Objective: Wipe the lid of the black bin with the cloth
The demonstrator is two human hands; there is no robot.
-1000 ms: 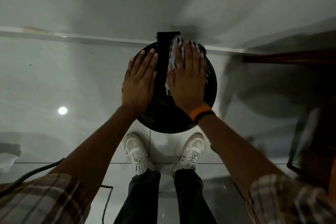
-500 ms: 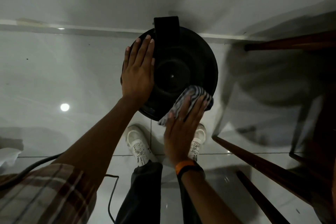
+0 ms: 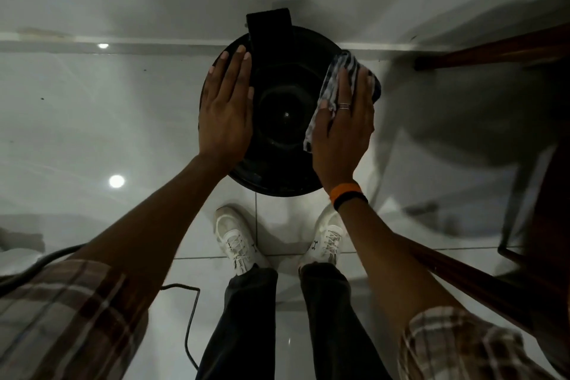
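The black bin's round lid (image 3: 285, 114) faces up at me, its hinge block at the far edge against the wall. My left hand (image 3: 226, 109) lies flat on the lid's left side, fingers together and straight, holding nothing. My right hand (image 3: 344, 129) presses a striped grey-and-white cloth (image 3: 334, 75) onto the lid's right rim, with the cloth sticking out past the fingertips and along the thumb side. An orange band sits on the right wrist.
The bin stands on a glossy white tiled floor by a white wall. Dark wooden furniture legs (image 3: 493, 49) are at the right. A black cable (image 3: 188, 318) runs across the floor at the lower left. My white shoes (image 3: 236, 239) are just in front of the bin.
My right hand slid the cloth from the far edge of the lid to its near rim, then up to the right rim. The left hand stayed flat on the left side.
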